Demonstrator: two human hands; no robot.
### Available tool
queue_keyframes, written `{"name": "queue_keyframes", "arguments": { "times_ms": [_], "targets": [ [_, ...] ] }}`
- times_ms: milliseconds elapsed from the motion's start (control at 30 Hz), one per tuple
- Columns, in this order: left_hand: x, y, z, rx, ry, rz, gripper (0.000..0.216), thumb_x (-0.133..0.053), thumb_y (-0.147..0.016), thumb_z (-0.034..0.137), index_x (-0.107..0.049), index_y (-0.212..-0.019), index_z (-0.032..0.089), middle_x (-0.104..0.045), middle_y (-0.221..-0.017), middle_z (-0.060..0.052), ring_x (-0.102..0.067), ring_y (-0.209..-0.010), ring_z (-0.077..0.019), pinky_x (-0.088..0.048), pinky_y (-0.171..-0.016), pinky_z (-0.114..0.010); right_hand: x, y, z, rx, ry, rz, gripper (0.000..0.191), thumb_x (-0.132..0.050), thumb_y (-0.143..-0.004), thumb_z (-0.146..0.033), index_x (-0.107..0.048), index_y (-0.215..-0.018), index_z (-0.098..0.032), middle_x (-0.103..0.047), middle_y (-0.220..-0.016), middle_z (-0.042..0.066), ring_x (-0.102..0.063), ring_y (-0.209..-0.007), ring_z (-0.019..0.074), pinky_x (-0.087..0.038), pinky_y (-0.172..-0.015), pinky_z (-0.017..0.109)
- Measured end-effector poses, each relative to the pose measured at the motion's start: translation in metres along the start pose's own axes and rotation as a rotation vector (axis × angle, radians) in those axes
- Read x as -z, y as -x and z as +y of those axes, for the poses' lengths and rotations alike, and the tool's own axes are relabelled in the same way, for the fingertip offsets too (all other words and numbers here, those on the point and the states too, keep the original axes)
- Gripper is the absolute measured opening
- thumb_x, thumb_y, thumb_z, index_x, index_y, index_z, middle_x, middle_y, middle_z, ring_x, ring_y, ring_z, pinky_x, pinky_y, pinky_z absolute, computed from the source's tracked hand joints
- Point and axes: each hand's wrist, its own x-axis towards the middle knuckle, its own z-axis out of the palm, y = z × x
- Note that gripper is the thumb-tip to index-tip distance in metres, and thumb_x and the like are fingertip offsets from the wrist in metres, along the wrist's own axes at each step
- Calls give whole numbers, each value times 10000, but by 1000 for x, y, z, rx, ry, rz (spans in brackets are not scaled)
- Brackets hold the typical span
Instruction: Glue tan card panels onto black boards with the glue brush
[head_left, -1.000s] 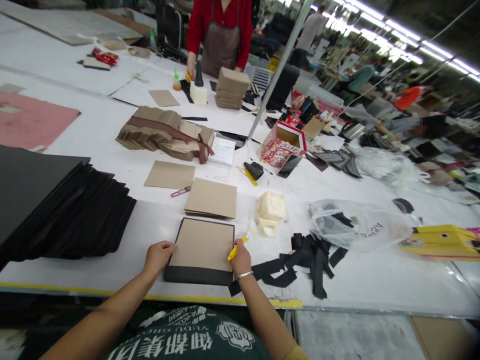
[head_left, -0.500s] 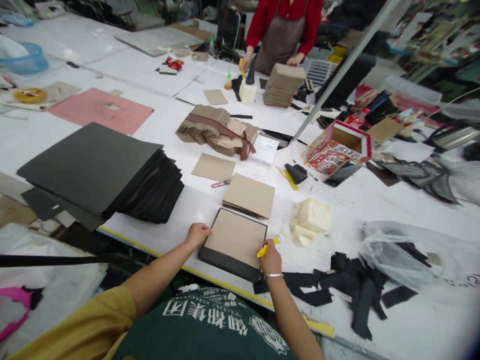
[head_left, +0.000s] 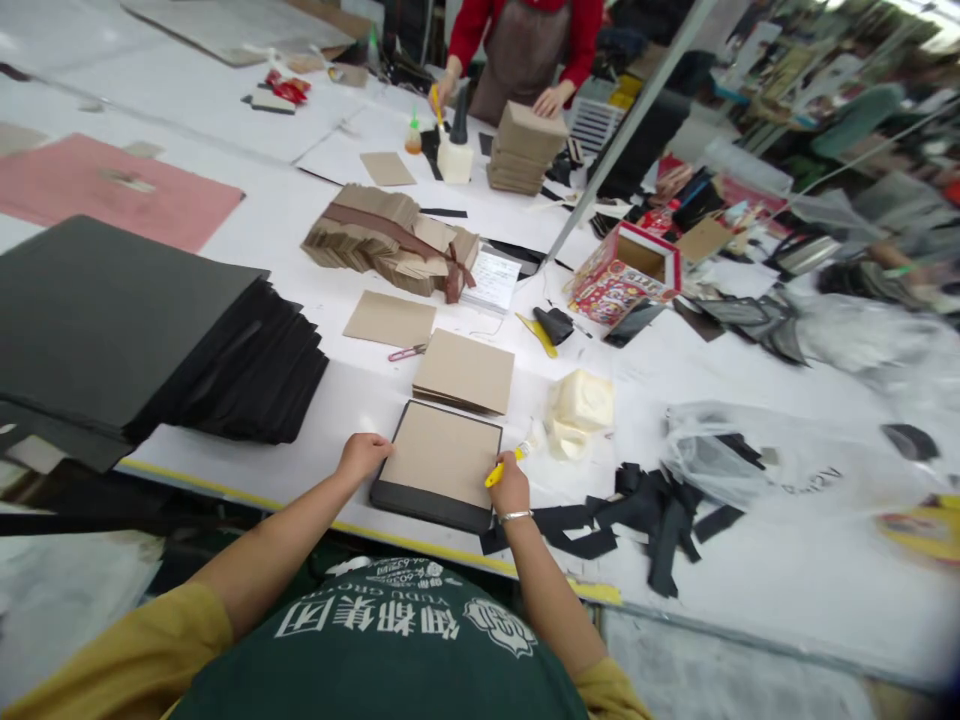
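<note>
Smooth white table (head_left: 349, 405); right hand (head_left: 513, 489) grips yellow brush (head_left: 494, 476); left hand (head_left: 364, 456) pinches black-edged board (head_left: 442, 450).

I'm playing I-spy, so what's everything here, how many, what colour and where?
Panel: one, brown-and-black, front centre
Brush: one, yellow, in right hand
Board stack: one, brown, behind panel
Tub: one, cream, right of board stack
Snips: one, pink, left of board stack
Bundle: one, brown, beyond snips
Notepad: one, white, beside bundle
Box: one, red, beyond tub
Sheets: one pile, black, left
Mat: one, pink, far left
Scraps: uncounted, black, front right
Bag: one, clear, right
Pole: one, grey, upper right
Co-worker: one, red-sleeved, far side
Background: too blurred to count
Left hand: one, bare, panel's left edge
Right hand: one, bare, panel's right edge
</note>
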Motion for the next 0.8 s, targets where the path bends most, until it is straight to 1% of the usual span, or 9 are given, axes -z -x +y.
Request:
{"name": "queue_keyframes", "arguments": {
  "times_ms": [133,300,367,467,533,600,667,733,800],
  "targets": [
    [-4,-2,-2,-2,-53,-11,241,-545,-623,398,-627,-604,171,-651,-615,-8,-586,-642,-159,-376,-556,-210,0,1,0,-17,20,-12,177,-467,-767,-161,-469,-944,-177,-548,-661,1,-499,-578,120,-261,-524,213],
    [-2,-2,6,-62,-200,-76,217,-497,-690,359,-593,-625,176,-618,-598,-9,-571,-609,-148,-375,-525,-210,1,-1,-2,-49,86,-45,187,-485,-776,-177,-447,-960,-177,-571,-675,10,-531,-587,125,-267,-508,213],
    [-1,1,13,-173,-333,-30,183,-489,-709,295,-614,-746,165,-628,-702,-35,-574,-683,-159,-403,-587,-224,5,-1,-3,-47,144,-56,178,-483,-790,-201,-445,-962,-177,-581,-693,24,-546,-591,134,-266,-497,217],
    [-4,8,23,-479,-564,69,354,-445,-743,144,-556,-1075,191,-578,-1071,-93,-522,-960,-199,-401,-784,-297,20,1,-7,-24,224,-26,205,-503,-802,-308,-453,-954,-178,-591,-735,50,-565,-627,156,-286,-499,221],
    [-11,15,30,-718,-678,14,444,-411,-763,82,-499,-1168,241,-469,-1260,-80,-423,-1119,-214,-343,-892,-347,35,3,-11,14,220,53,255,-477,-820,-385,-471,-966,-176,-595,-752,63,-572,-660,166,-312,-520,224],
    [-19,24,36,-899,-740,-96,424,-416,-783,89,-502,-1164,253,-417,-1319,-60,-357,-1181,-217,-287,-948,-363,53,3,-19,64,112,149,312,-422,-845,-417,-480,-1034,-175,-602,-753,61,-574,-676,161,-338,-545,223],
    [-28,33,42,-958,-761,-157,368,-445,-798,152,-511,-1148,244,-433,-1302,-62,-363,-1165,-221,-276,-952,-369,66,-1,-34,112,-127,212,351,-349,-871,-417,-471,-1102,-183,-606,-742,43,-572,-655,139,-368,-560,214],
    [-35,40,45,-926,-767,-158,353,-486,-793,239,-507,-1146,241,-454,-1270,-73,-388,-1124,-235,-291,-929,-386,70,-10,-55,124,-436,161,375,-271,-883,-418,-505,-1066,-189,-593,-688,14,-553,-562,107,-392,-528,199],
    [-40,44,47,-878,-773,-144,383,-531,-767,299,-504,-1144,239,-466,-1246,-83,-402,-1092,-247,-302,-907,-400,61,-23,-81,81,-691,20,381,-273,-865,-427,-553,-943,-181,-559,-604,-14,-516,-457,86,-401,-461,187]
  ]
}}
